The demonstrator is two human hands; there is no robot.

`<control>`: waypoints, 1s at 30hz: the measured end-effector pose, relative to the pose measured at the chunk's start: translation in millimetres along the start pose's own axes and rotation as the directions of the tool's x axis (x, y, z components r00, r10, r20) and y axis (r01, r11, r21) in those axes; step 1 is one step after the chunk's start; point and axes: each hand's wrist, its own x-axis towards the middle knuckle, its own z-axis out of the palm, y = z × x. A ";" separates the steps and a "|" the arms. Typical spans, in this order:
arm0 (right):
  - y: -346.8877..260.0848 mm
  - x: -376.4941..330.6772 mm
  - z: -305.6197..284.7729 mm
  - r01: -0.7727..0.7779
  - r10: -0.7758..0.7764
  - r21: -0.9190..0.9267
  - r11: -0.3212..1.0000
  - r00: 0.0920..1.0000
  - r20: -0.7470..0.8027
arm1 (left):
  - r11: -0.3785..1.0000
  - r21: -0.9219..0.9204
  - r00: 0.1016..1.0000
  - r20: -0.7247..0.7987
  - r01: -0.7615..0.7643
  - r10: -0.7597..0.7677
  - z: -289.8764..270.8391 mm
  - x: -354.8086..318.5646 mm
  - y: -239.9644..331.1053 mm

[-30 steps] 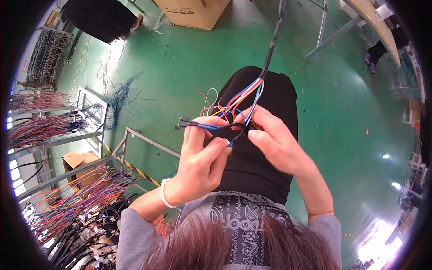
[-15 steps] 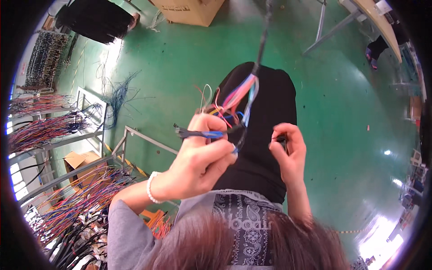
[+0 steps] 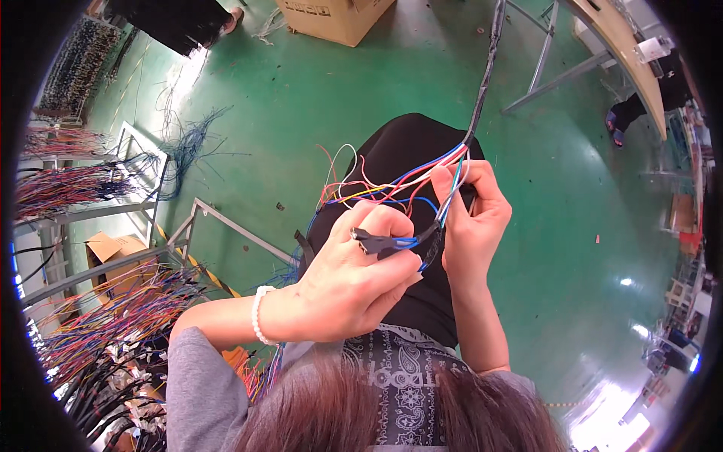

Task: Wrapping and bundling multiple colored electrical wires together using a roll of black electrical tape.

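Note:
A wire harness is stretched above my lap, its black-wrapped trunk [image 3: 486,83] running up toward the far right. Below the wrapping it fans out into loose red, white, blue and yellow wires [image 3: 392,187]. My left hand [image 3: 361,271] is closed on a branch of the harness, and a short black-wrapped end [image 3: 374,242] with blue wires pokes out between its fingers. At the fan-out, my right hand [image 3: 478,215] pinches the white, blue and green wires between thumb and fingers. Something dark shows partly inside that hand, too hidden to name.
Racks on the left carry bundles of coloured wires [image 3: 75,188], with more wires [image 3: 128,316] lower down. An open carton [image 3: 113,260] stands under a metal frame. Another carton [image 3: 335,19] is at the far side. A table edge [image 3: 629,53] and other people's legs [image 3: 636,113] appear beyond.
My right hand has moved up and left onto the wires, which it now pinches. My left hand has shifted right with its branch, and the loose wires spread wider to the left.

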 end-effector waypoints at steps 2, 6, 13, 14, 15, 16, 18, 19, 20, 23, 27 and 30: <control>-6.8 0.8 5.8 0.039 -0.040 -0.033 0.999 0.999 -0.026 | 0.996 0.034 0.995 0.041 0.086 -0.087 -1.5 -1.3 0.2; -4.0 0.8 -1.5 0.036 -0.040 -0.118 0.992 0.999 -0.028 | 0.993 0.088 0.996 0.026 0.081 -0.084 -2.1 -3.6 -3.1; -6.8 -5.6 -24.9 -0.278 0.277 0.013 0.961 0.959 0.054 | 0.974 -0.158 0.986 0.045 0.165 -0.160 -10.4 1.2 -12.7; -5.1 -5.3 -27.6 -0.279 0.278 0.012 0.960 0.959 0.055 | 0.964 -0.209 0.987 0.049 0.163 -0.156 -9.8 0.4 -13.6; -2.8 -3.4 -31.2 -0.387 0.349 0.208 0.898 0.916 0.199 | 0.964 -0.210 0.986 0.049 0.165 -0.158 -9.6 -0.6 -13.3; -1.3 -0.2 -32.5 -0.494 0.376 0.376 0.784 0.860 0.347 | 0.951 -0.263 0.986 0.070 0.164 -0.151 -10.0 0.2 -14.2; -2.1 1.7 -27.8 -0.555 0.399 0.412 0.722 0.821 0.407 | 0.935 -0.316 0.986 0.090 0.162 -0.140 -11.1 3.3 -14.8; -4.1 -0.4 -22.5 -0.545 0.392 0.444 0.711 0.832 0.393 | 0.872 -0.424 0.969 0.078 0.245 -0.234 -12.4 5.4 -13.0; -5.3 -1.9 -18.9 -0.534 0.385 0.474 0.700 0.841 0.379 | 0.789 -0.528 0.942 0.076 0.315 -0.326 -14.3 7.8 -11.8; 7.2 -13.0 -5.7 -0.597 0.378 0.355 0.720 0.765 0.521 | 0.797 -0.536 0.948 0.020 0.279 -0.318 -20.1 19.0 -21.8; 33.6 -24.0 23.2 -0.452 0.325 0.081 0.888 0.744 0.583 | 0.701 -0.661 0.885 -0.120 0.267 -0.450 -30.9 58.3 -52.7; 19.0 27.9 25.8 -0.337 0.254 0.012 0.941 0.732 0.633 | 0.648 -0.735 0.858 -0.187 0.201 -0.478 -31.9 71.7 -103.3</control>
